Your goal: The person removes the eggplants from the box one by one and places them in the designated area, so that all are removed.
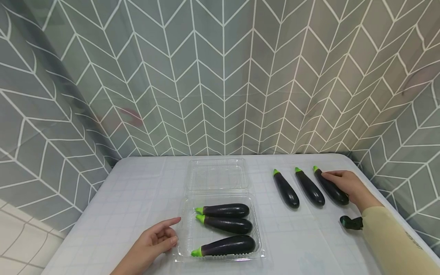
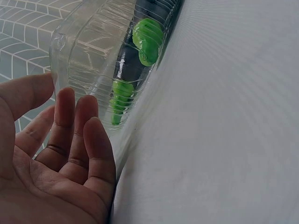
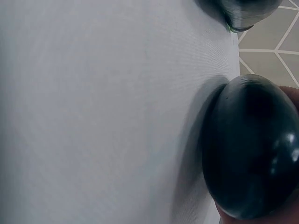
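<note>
My right hand (image 1: 348, 186) grips the rightmost dark purple eggplant (image 1: 338, 196) of three lying on the table at the right. The right wrist view shows its glossy rounded end (image 3: 250, 149) close over the cloth, with parts of my fingers behind it. To its left lie a middle eggplant (image 1: 310, 188) and another eggplant (image 1: 286, 190), green stems pointing away. My left hand (image 1: 151, 244) is beside the left edge of a clear plastic clamshell box (image 1: 185, 229), fingers loosely bent, fingertips right at its rim. Inside lie three eggplants (image 1: 228, 245) sideways, green stems toward my left hand.
The box's clear lid (image 1: 217, 175) is folded back, flat on the table behind it. A white cloth covers the table (image 1: 137, 191). Grey patterned curtains (image 1: 213, 76) stand at the back and sides. A dark strap piece (image 1: 351, 222) is by my right sleeve.
</note>
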A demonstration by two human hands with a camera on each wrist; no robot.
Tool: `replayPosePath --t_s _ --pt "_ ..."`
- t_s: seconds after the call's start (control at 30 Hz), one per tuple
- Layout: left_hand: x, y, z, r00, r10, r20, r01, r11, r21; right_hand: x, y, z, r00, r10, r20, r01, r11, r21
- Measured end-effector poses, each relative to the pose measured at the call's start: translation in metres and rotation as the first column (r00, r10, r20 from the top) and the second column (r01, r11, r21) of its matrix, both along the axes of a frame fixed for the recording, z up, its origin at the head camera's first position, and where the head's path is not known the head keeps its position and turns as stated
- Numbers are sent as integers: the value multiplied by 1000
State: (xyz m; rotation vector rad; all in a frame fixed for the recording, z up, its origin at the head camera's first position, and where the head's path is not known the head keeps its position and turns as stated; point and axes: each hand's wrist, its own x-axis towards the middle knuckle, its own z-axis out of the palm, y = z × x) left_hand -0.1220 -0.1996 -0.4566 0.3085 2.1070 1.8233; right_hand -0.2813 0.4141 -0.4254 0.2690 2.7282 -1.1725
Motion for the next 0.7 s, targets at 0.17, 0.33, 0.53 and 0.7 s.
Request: replayPosePath --t_s 0.17,0.33,0.53,0.7 --pt "1 1 1 1000 7 -1 -7 1000 -4 1 0 1 1000 1 -2 -1 1000 7" --pt "1 1 1 1000 3 -14 -4 1000 -3 2 0 2 1000 -5 8 5 1000 7" --pt "1 1 1 1000 9 -9 -10 1000 -7 1 0 1 999 -24 27 24 1000 -2" --pt "2 1 1 1000 16 6 -16 1000 -8 1 0 0 999 -27 25 27 1000 0"
